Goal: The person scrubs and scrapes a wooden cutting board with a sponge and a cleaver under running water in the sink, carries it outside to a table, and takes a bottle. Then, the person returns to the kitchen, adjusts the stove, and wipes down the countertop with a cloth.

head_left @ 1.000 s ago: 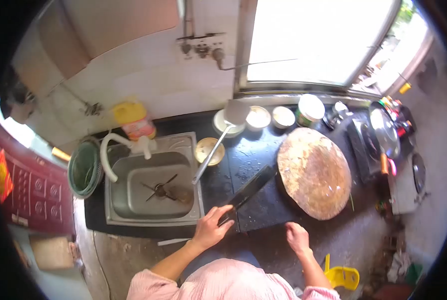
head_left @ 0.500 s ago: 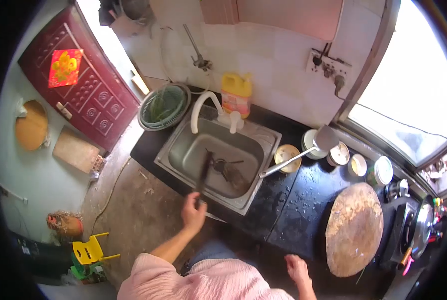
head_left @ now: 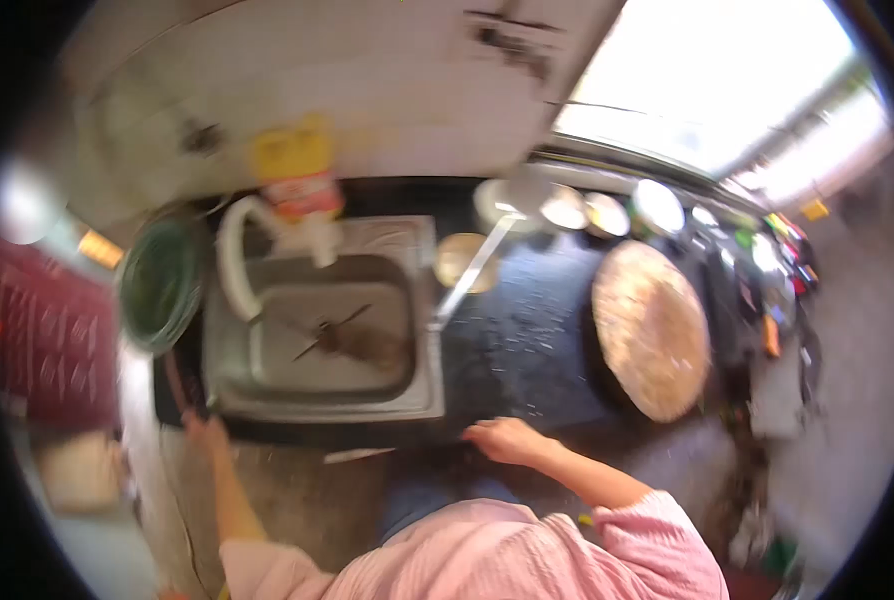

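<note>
1 thin, blurred knife beside the sink

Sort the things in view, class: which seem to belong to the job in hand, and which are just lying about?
Probably in the job:
left hand
long tool, blurred, at that hand

Apparently lying about:
round wooden board
long-handled turner
yellow jug
green basket

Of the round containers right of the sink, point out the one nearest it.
The yellowish bowl just right of the sink, crossed by the handle of the spatula; the others stand farther back and right.
</note>
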The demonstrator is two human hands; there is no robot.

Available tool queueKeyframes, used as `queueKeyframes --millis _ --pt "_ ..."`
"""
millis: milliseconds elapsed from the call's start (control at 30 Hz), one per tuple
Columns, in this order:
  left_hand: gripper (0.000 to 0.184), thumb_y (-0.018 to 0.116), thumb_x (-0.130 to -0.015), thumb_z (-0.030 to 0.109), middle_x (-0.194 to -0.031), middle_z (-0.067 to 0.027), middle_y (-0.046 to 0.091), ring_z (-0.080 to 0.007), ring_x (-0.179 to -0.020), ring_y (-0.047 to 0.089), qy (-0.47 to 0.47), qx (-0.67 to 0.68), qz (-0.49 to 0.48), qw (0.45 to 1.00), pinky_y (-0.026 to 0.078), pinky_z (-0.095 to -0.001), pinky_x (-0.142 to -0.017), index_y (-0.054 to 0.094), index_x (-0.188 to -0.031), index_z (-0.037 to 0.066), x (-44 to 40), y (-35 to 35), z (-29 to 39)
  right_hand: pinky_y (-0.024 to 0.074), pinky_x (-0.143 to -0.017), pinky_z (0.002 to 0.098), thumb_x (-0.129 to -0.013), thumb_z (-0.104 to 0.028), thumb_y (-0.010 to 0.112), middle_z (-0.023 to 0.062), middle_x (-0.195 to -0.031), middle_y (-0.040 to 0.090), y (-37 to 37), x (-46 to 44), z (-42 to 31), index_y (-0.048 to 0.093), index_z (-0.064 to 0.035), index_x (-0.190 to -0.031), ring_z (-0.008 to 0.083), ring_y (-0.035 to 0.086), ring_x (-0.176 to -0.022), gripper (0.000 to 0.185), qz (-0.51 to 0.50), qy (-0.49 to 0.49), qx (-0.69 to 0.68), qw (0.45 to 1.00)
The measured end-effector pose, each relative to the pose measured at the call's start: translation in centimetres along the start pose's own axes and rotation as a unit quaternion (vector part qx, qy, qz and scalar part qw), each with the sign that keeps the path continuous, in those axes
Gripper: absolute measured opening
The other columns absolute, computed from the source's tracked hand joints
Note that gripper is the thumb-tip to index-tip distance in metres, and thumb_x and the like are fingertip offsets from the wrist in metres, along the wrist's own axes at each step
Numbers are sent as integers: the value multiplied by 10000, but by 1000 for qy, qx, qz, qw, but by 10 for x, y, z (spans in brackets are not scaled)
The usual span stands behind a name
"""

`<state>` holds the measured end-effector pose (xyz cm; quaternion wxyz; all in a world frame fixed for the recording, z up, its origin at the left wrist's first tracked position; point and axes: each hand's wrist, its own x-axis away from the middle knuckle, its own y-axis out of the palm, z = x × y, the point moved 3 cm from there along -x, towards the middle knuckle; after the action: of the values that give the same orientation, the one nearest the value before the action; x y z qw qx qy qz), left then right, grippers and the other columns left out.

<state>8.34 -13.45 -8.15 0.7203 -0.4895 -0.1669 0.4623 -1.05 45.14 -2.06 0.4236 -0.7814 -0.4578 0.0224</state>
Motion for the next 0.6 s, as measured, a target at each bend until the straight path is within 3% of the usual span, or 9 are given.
queueKeyframes --millis 100,167,300,400,433,467,500,533,600 --pt "490 664 -824 134 -1220 -231 604 -387 -1124 584 80 -71 -11 994 462 -454 -943 503 -1268 3 -14 19 -30 508 -814 440 -810 -80 585 141 -970 658 14 -7 -8 629 -69 -1096 345 638 -903 289 38 -5 0 999" --pt "446 662 -836 124 -1204 -215 613 -400 -1113 581 16 -73 -44 996 463 -460 -918 524 -1247 16 -20 24 -23 487 -873 417 -804 -48 574 157 -968 649 24 -8 -5 622 -27 -1069 341 628 -942 270 107 -41 -3 993" --pt "438 676 -844 236 -1139 -215 623 -399 -1066 592 -11 -85 -75 993 464 -474 -874 557 -1198 9 -31 33 -30 502 -847 421 -792 -55 602 154 -987 646 7 11 -14 623 -36 -1093 333 627 -966 303 151 88 -61 983" --pt "476 701 -815 292 -1148 -163 608 -385 -1097 562 249 -168 103 948 457 -475 -905 584 -1207 50 3 -5 41 523 -783 417 -785 -45 629 157 -984 644 0 27 -19 632 -58 -1104 348 642 -924 319 171 123 -62 976" --pt "507 695 -815 276 -1247 -167 569 -373 -1201 506 200 -78 16 977 405 -471 -984 566 -1253 56 11 -4 64 528 -769 411 -814 -36 617 153 -962 656 7 34 -11 645 -56 -1077 350 649 -908 266 227 98 -62 967" --pt "524 687 -819 227 -1325 -180 525 -358 -1278 448 264 -219 16 939 342 -471 -1051 542 -1287 44 28 10 95 530 -764 410 -830 -32 606 152 -952 660 9 42 -11 651 -56 -1061 348 653 -898 237 244 107 -74 961" --pt "541 693 -815 186 -1355 -181 511 -356 -1297 433 314 -111 -12 943 312 -482 -1078 525 -1306 34 51 24 115 531 -758 409 -846 -27 594 150 -943 665 8 50 -9 656 -56 -1046 346 657 -888 211 265 123 -82 953" --pt "538 701 -810 164 -1356 -178 510 -353 -1296 433 298 0 -152 943 313 -482 -1079 524 -1303 45 68 37 144 532 -758 409 -841 -33 598 148 -938 662 13 55 -3 656 -58 -1037 343 655 -882 206 253 130 -75 956" --pt "543 708 -800 163 -1397 -158 476 -335 -1323 405 370 41 -414 831 321 -479 -1082 520 -1301 71 97 74 196 534 -758 409 -832 -44 605 144 -929 655 22 67 7 655 -63 -1020 339 651 -870 195 236 157 -56 957"
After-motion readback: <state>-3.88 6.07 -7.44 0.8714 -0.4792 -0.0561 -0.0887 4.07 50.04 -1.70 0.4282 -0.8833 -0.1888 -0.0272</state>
